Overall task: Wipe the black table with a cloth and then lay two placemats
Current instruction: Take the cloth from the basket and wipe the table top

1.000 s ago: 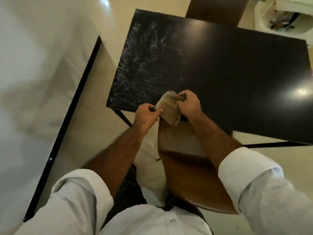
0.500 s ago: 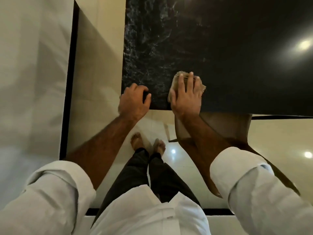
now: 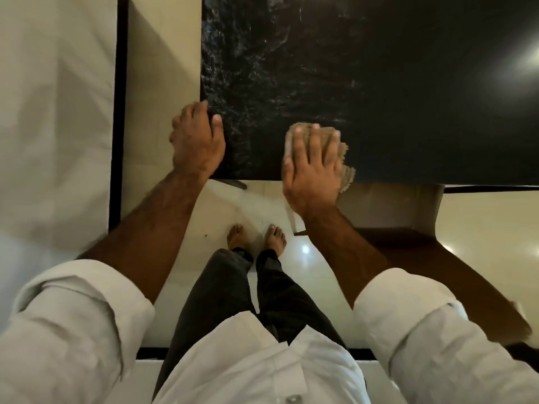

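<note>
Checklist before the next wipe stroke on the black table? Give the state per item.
1. Cloth lies on the black table under the right hand: ok.
2. Right hand presses the cloth with straight, spread fingers: ok.
3. Left hand braces the table at its near left corner, thumb on top: ok.
4. Cloth fully on the tabletop: not ok, a frayed corner hangs past the near edge.
5. Surface wiped: not ok, whitish streaks cover the left part.
6. Placemats ready for later: cannot tell, none in view.
</note>
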